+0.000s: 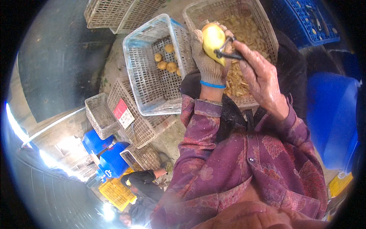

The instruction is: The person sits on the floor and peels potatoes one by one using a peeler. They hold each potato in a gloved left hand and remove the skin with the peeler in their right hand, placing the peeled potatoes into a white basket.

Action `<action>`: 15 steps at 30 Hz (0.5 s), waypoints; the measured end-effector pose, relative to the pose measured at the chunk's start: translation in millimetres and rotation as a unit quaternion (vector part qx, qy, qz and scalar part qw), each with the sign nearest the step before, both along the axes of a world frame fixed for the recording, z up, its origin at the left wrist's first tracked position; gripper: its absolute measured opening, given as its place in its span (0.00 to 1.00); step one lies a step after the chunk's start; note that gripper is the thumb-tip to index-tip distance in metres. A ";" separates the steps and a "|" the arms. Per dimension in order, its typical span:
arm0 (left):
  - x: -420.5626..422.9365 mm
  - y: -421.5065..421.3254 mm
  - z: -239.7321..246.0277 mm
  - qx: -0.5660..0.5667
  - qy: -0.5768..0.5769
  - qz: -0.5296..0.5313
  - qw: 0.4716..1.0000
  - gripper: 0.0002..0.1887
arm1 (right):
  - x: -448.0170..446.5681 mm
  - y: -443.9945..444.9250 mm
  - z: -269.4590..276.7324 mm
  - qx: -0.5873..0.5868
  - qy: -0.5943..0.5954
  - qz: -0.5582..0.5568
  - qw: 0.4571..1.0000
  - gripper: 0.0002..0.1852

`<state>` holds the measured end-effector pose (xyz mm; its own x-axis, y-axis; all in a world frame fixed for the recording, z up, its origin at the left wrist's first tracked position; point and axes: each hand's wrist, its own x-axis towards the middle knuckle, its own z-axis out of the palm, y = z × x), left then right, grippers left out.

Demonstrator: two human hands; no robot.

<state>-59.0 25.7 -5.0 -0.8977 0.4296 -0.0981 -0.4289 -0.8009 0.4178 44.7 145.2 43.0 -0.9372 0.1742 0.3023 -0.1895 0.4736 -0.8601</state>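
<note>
My left hand (pixel 210 54), in a knitted work glove with a blue cuff edge, holds a mostly peeled, pale yellow potato (pixel 213 37). Bare, my right hand (pixel 258 74) grips a dark-handled peeler (pixel 228 54), its head against the potato's lower right side. A tapered strip of peel hangs by the potato's lower end. Beneath both hands lies a plastic crate (pixel 274 43) with many peelings (pixel 237 83). Left of it, a white and blue crate (pixel 133 83) holds several brown unpeeled potatoes (pixel 171 67) at its bottom.
Empty-looking lattice crates (pixel 100 114) stand at left, one bearing a red and white label. A blue crate (pixel 326 40) with tools is at upper right, above a blue plastic container (pixel 333 114). Another person (pixel 143 186) sits at lower left near yellow crates (pixel 117 194) and blue bins (pixel 114 160).
</note>
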 end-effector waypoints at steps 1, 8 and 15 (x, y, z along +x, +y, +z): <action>4.1 4.4 7.0 -0.019 -0.015 0.025 0.999 0.31 | -6.7 1.1 -0.9 0.008 0.023 -0.011 1.000 0.23; 1.2 -2.7 5.6 -0.052 -0.004 0.030 0.998 0.25 | -14.3 -17.6 -3.7 -0.015 0.041 -0.038 0.998 0.23; -9.4 4.3 15.6 0.097 -0.102 0.062 0.988 0.26 | 18.4 -11.5 -2.1 -0.025 -0.034 -0.021 0.999 0.25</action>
<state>-68.4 30.0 10.6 -0.9146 0.3455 -0.2099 -0.3818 -0.9091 0.1669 63.2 133.8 40.9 -0.9469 0.2269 0.2279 -0.1107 0.4355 -0.8933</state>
